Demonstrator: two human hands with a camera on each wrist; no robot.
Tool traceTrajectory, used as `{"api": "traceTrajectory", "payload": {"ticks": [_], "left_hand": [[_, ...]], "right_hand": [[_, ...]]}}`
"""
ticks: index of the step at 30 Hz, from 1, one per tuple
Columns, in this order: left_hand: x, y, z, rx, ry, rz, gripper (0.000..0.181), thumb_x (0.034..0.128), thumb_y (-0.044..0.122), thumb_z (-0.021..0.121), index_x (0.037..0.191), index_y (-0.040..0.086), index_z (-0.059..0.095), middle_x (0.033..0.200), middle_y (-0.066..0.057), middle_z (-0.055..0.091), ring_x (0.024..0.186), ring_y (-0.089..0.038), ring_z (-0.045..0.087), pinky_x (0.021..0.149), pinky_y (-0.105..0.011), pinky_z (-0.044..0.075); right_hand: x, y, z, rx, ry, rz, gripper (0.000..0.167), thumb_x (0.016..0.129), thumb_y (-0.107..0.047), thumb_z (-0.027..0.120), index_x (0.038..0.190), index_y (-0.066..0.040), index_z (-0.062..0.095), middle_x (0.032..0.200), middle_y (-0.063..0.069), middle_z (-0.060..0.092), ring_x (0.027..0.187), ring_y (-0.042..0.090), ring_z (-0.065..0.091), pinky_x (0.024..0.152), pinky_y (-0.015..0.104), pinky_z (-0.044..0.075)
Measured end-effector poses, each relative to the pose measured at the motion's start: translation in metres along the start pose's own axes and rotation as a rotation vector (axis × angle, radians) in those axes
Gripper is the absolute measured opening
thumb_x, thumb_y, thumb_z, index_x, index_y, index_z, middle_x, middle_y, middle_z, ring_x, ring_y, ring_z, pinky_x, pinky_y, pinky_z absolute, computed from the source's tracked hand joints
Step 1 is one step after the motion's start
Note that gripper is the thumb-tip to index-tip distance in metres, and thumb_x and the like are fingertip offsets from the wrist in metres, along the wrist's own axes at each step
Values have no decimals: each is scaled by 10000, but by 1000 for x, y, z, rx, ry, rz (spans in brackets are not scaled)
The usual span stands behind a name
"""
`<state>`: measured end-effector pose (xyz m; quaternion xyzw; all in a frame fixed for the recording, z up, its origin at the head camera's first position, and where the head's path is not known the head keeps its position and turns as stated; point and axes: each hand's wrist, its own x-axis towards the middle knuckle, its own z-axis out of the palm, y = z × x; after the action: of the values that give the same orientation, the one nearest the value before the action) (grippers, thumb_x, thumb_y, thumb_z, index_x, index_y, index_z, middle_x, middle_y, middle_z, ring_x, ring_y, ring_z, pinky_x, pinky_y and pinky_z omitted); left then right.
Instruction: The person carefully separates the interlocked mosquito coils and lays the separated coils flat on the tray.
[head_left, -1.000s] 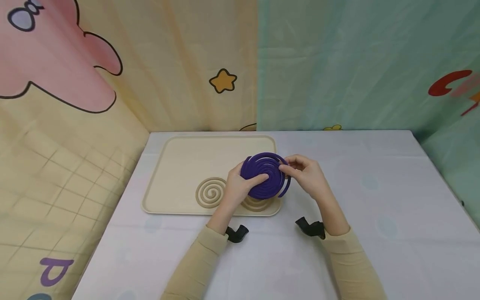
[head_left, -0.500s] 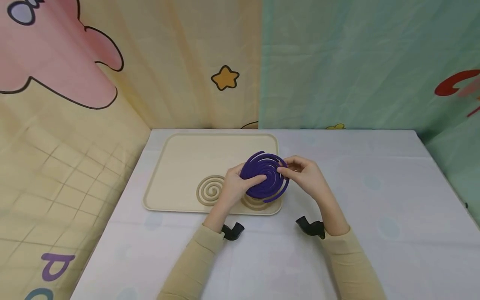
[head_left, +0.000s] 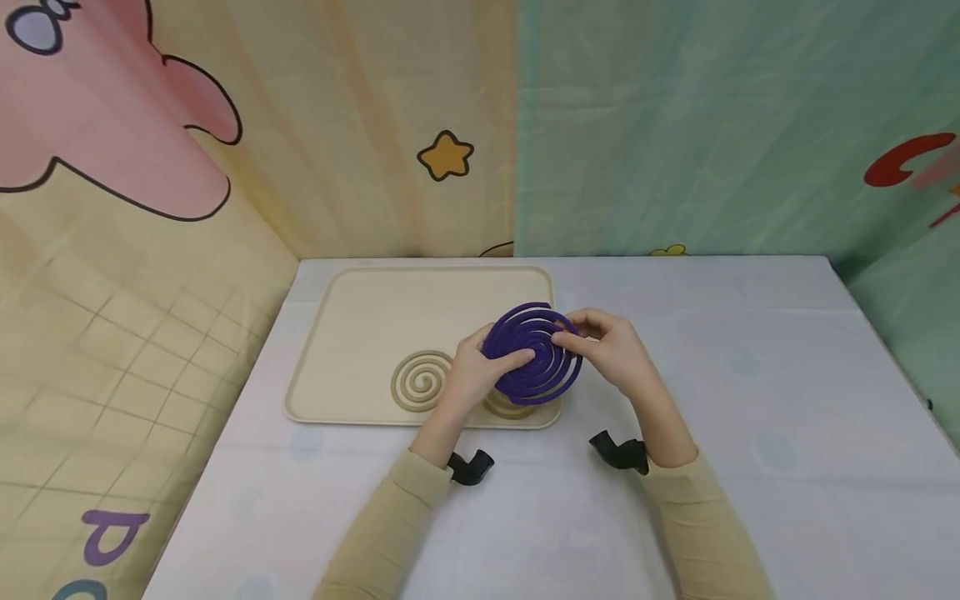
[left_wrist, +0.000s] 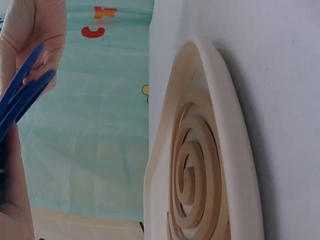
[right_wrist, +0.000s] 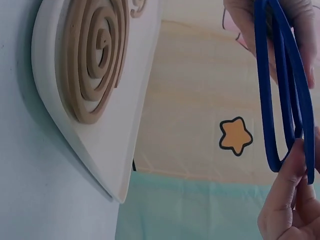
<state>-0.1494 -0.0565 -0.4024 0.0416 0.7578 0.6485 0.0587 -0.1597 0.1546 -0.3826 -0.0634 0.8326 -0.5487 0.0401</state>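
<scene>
Purple mosquito coils (head_left: pixel 516 335), which seem to be nested together, are held above the tray's right end. My left hand (head_left: pixel 471 377) grips them from the left, thumb across the face. On the right side, my right hand (head_left: pixel 609 348) pinches the outer strands between thumb and fingers. Those strands look blue and spread apart in the right wrist view, near the right fingertips (right_wrist: pixel 290 172). Below lies a tan coil (head_left: pixel 512 410), partly hidden by the purple ones. Another tan coil (head_left: pixel 405 383) rests to its left, its edge behind my left wrist.
The cream tray (head_left: pixel 375 321) with a raised rim lies on a white-covered table (head_left: pixel 720 383), toward the back left. Printed curtains (head_left: pixel 660 125) hang behind the table. Black curved pieces (head_left: pixel 471 468) are worn at both wrists.
The purple coils' outer strands have turned; a loose end once low on the right now shows at the top. Gaps between strands look wider. Both hands stay nearly in place.
</scene>
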Motion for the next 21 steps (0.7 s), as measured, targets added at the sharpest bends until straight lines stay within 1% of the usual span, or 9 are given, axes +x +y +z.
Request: {"api": "traceTrajectory", "payload": {"ticks": [2,5,6,8,10,12,16,19,21], "left_hand": [[-1,-2,3,-59,60,22,461,803,174,804,1226,63,658,1177,-134,705,1074,-239,671,957,-345,542],[-2,-3,4,-92,119,66,435,797,162,807,1194,54,665,1156,-138,709,1067,-245,673,954,-346,545],[-2,-3,4,-91,125,82,426,798,160,807,1185,52,667,1151,-139,710,1065,-249,674,951,-349,547],[-3,-2,3,-62,126,110,417,798,158,811,1176,55,670,1151,-135,710,1067,-255,675,944,-355,552],[-4,0,2,-16,105,128,407,802,165,813,1169,55,677,1142,-132,715,1058,-259,681,928,-358,560],[-5,2,-1,46,67,125,411,802,181,818,1172,61,685,1127,-126,724,1034,-254,692,903,-351,569],[-5,8,-6,216,-54,112,414,806,235,821,1167,73,699,1074,-107,742,952,-210,710,834,-309,583],[-4,13,-9,309,-132,111,414,808,255,818,1162,74,700,1046,-95,747,912,-182,706,808,-289,580],[-3,14,-11,330,-154,107,410,806,257,818,1155,77,701,1033,-90,748,901,-177,702,805,-291,578]], "right_hand": [[1,0,3,92,14,13,307,887,-195,742,1094,22,676,886,-79,684,814,44,610,731,176,524],[2,1,5,208,6,20,311,894,-128,723,1097,91,636,826,-150,663,769,1,623,723,165,547],[2,1,6,227,0,25,303,895,-113,718,1093,98,629,815,-157,659,762,0,626,721,168,552],[1,0,5,212,-14,26,298,894,-114,719,1090,90,628,824,-148,658,768,5,623,725,171,548],[0,-1,4,144,-17,17,287,888,-146,734,1081,47,647,863,-116,664,799,16,617,731,169,532],[-2,-2,3,64,-19,-16,273,878,-169,751,1076,-1,668,923,-53,676,825,48,611,733,174,521],[-7,-6,4,-91,-26,-143,260,849,-158,779,1066,-44,692,996,76,693,816,131,600,700,197,512],[-9,-6,6,-139,-45,-201,249,843,-127,781,1060,-41,695,992,106,702,815,168,600,702,220,528],[-9,-6,7,-133,-61,-191,238,845,-118,777,1056,-42,695,1003,105,708,857,183,618,740,239,550]]}}
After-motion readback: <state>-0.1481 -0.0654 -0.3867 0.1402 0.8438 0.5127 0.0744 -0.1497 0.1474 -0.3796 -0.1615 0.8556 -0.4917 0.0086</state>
